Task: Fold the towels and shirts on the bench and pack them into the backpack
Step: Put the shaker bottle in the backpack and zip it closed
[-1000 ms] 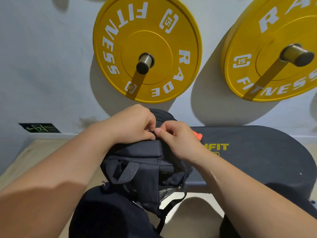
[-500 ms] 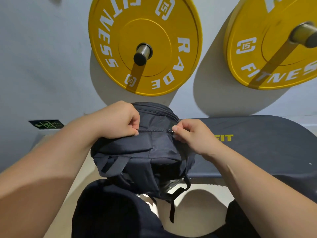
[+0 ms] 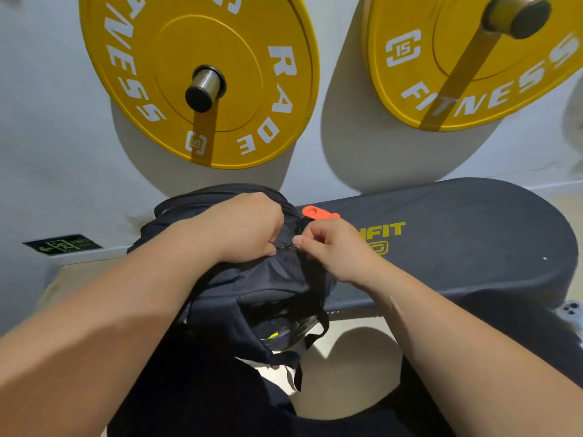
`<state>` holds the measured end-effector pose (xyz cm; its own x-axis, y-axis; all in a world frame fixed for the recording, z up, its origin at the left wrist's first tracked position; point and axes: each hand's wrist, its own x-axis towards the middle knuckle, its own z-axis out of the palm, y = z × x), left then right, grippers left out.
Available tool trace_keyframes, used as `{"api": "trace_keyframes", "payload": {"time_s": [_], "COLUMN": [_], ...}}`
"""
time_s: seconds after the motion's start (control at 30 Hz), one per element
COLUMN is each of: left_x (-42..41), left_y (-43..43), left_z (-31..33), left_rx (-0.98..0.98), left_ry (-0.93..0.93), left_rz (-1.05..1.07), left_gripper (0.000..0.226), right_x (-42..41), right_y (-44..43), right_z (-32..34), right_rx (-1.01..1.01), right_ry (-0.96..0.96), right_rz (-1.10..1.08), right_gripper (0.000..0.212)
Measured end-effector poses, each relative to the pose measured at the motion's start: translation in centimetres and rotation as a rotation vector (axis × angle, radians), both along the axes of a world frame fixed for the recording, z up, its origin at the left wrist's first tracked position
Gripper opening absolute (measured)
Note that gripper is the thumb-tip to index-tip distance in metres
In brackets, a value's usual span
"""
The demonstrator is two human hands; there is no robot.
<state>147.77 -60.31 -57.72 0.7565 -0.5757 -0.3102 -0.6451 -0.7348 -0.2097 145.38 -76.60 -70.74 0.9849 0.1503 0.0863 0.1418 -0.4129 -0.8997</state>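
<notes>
**Two hands at the zip: closing the backpack**

Two hands meet on top of the backpack (image 3: 271,279), which stands at the left end of the desk (image 3: 473,241) and leans toward the person's lap. The left hand (image 3: 246,228) is curled and grips the backpack's cloth just left of the zip pull (image 3: 288,246). The right hand (image 3: 334,250) pinches that pull between thumb and forefinger. No towel or shirt shows on the desk, so I judge the packing done and the closing in hand.

To do it well, the left hand should hold the cloth taut and in line with the zip track while the right draws the pull steadily along it. A bulge of packed cloth under the teeth could snag, and it should be pressed down first.

Right of the backpack, the dark padded desk top carries yellow lettering, and an orange tag (image 3: 318,212) lies just by the bag's upper edge. Above the backpack, two yellow weight plates (image 3: 195,74) (image 3: 473,58) hang on pegs on a pale wall. Left of the backpack, a green exit sign (image 3: 63,244) sits low on the wall.
</notes>
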Motion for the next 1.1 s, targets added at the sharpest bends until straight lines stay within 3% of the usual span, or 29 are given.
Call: {"api": "trace_keyframes", "payload": {"time_s": [0.23,0.4,0.5,0.6,0.7,0.8,1.1], "left_x": [0.6,0.8,0.7,0.9,1.0,1.0,1.4], "left_y": [3.7,0.0,-3.4,-5.2,-5.3,-4.6,-2.2], "left_z": [0.7,-0.9,-2.4,-4.5,-5.6,-6.0,-4.4], "left_rx": [-0.082,-0.086,-0.007,0.115,0.168,0.215,0.066], "left_ry": [0.046,-0.001,-0.042,-0.111,-0.116,-0.077,-0.025], "left_rz": [0.105,0.087,0.034,-0.041,-0.071,-0.112,-0.058], "left_gripper": [0.024,0.02,0.037,0.023,0.008,0.011,0.018], "right_x": [0.8,0.4,0.0,-0.2,-0.2,-0.2,-0.1], "right_y": [-2.4,-2.2,-1.8,-1.8,-1.8,-1.7,-1.1], "right_z": [-3.4,-3.8,-3.8,-4.2,-5.3,-6.6,-8.6], "right_rx": [0.085,0.358,0.41,0.456,0.332,0.177,0.013], "right_ry": [0.13,0.239,0.26,0.293,0.283,0.261,0.21], "right_rz": [-0.132,-0.199,-0.194,-0.194,-0.214,-0.259,-0.366], "right_gripper": [0.034,0.031,0.03,0.032,0.033,0.036,0.042]}}
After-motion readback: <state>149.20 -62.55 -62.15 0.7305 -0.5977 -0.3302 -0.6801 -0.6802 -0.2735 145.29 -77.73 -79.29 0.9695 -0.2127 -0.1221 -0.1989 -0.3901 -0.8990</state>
